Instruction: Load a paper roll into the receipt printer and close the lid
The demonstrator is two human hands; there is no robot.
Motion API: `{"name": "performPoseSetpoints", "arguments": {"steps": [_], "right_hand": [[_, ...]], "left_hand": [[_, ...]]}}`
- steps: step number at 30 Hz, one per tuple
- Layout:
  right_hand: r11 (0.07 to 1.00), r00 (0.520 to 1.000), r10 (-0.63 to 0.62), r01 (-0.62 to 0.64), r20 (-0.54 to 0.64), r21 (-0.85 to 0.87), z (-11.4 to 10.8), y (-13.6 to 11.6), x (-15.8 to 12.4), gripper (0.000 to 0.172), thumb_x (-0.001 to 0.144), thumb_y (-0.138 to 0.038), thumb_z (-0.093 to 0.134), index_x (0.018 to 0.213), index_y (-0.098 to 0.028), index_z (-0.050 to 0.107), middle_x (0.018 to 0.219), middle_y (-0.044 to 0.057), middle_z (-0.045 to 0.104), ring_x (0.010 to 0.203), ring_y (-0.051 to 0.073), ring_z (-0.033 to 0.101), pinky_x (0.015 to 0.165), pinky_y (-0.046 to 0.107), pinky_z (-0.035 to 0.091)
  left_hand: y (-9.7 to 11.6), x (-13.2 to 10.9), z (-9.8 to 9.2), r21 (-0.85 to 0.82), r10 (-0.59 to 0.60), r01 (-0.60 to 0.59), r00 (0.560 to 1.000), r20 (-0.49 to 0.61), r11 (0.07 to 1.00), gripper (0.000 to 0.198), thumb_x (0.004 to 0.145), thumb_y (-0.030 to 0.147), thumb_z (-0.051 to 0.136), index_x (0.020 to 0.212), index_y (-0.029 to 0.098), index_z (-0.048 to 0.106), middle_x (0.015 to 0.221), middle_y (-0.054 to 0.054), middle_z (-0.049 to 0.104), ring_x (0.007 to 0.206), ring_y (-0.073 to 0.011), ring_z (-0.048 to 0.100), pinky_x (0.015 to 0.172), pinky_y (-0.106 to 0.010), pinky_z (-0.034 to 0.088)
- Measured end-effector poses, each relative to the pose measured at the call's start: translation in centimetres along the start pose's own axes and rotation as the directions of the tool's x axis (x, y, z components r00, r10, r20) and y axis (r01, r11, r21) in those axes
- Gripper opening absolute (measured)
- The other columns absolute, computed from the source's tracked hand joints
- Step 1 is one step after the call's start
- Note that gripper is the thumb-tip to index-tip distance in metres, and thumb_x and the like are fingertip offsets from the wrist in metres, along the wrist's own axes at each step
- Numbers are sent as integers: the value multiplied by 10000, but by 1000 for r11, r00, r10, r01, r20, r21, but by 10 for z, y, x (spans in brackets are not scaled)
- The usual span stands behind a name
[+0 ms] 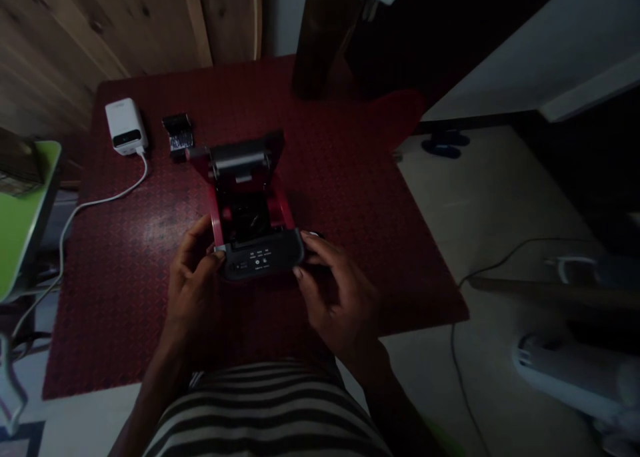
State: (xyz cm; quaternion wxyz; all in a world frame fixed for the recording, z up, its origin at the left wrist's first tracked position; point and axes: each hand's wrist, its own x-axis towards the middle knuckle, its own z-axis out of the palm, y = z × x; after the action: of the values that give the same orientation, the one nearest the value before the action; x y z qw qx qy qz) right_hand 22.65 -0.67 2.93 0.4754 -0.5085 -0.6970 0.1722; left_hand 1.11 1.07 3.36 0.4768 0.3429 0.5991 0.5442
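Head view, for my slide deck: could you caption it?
Left hand and right hand hold an opened red-and-black device on a red patterned tablecloth.

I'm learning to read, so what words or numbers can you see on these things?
The front of the red machine: tiny white marks, too small and blurred to read.
The white box: no words I can read.
The small black packet: too blurred to read.

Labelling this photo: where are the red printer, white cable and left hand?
red printer (257, 260), head view, on its grey front panel
white cable (110, 199), head view, on its middle stretch
left hand (193, 290), head view, on its back
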Motion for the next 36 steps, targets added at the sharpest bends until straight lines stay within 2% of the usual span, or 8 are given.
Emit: {"name": "performPoseSetpoints", "arguments": {"steps": [5, 9, 11, 14, 18, 27, 31, 36], "right_hand": [[998, 998, -48, 49, 26, -33, -11, 0, 15, 390, 1107, -160, 701, 1481, -268, 713, 1356, 107, 864, 1240, 272, 850, 1078, 460, 732], [968, 970, -210, 223, 119, -115, -9, 1, 58, 362, 1126, -51, 609, 1366, -251, 792, 1339, 97, 876, 1252, 257, 837, 1125, 478, 696], [942, 922, -250, 302, 296, -144, 3, -1, 87, 374, 1114, -4, 583, 1301, -226, 819, 1332, 98, 878, 1243, 250, 827, 1111, 459, 690], [904, 771, -167, 369, 614, -217, 29, -11, 125, 283, 1082, 4, 640, 1194, -170, 833, 1219, 124, 884, 1141, 269, 836, 1020, 426, 691], [845, 658, -21, 415, 753, -339, 57, -26, 146, 321, 1045, 51, 625, 1207, -144, 821, 1218, 170, 870, 1021, 278, 862, 868, 377, 674], [781, 627, 51, 460, 777, -422, 65, -30, 150, 403, 1019, 61, 597, 1301, -151, 791, 1234, 168, 877, 1009, 279, 870, 822, 357, 643], [797, 677, 73, 403, 733, -451, 62, -30, 150, 441, 1011, -12, 684, 1414, -176, 757, 1090, 136, 889, 926, 293, 865, 765, 364, 638], [840, 737, 53, 331, 673, -429, 44, -37, 140, 298, 992, -66, 727, 1261, -180, 787, 1081, 117, 875, 972, 293, 841, 833, 378, 630]], "left_hand": [[-11, -2, -2, -28, 83, -81, 994, 65, 996, 523, 1007, 309, 742, 1525, 375, 751, 1591, -30, 745, 1475, -296, 698, 1144, -404, 607], [-21, -2, -4, 15, 165, -167, 982, 94, 986, 533, 1060, 427, 739, 1589, 366, 701, 1596, -61, 728, 1489, -325, 671, 1138, -435, 600], [-26, -1, -4, 45, 236, -240, 968, 83, 970, 541, 1072, 515, 723, 1585, 346, 703, 1590, -79, 719, 1493, -340, 655, 1191, -472, 564], [-34, 0, -3, 91, 313, -319, 947, 70, 943, 611, 1090, 637, 656, 1613, 323, 672, 1634, -108, 670, 1520, -364, 617, 1269, -533, 492], [-36, -1, -4, 94, 309, -319, 945, 104, 943, 690, 1098, 681, 623, 1668, 292, 609, 1678, -151, 619, 1573, -402, 573, 1309, -597, 445], [-33, -4, -6, 134, 283, -298, 951, 122, 945, 621, 1137, 599, 621, 1689, 316, 583, 1689, -140, 603, 1594, -378, 563, 1349, -599, 415], [-35, -4, -6, 134, 289, -305, 949, 124, 943, 612, 1144, 579, 619, 1696, 318, 579, 1695, -138, 598, 1594, -378, 556, 1354, -606, 403], [-36, -3, -7, 148, 297, -315, 946, 129, 938, 608, 1153, 572, 600, 1705, 319, 565, 1699, -138, 593, 1586, -378, 551, 1359, -624, 384]]}}
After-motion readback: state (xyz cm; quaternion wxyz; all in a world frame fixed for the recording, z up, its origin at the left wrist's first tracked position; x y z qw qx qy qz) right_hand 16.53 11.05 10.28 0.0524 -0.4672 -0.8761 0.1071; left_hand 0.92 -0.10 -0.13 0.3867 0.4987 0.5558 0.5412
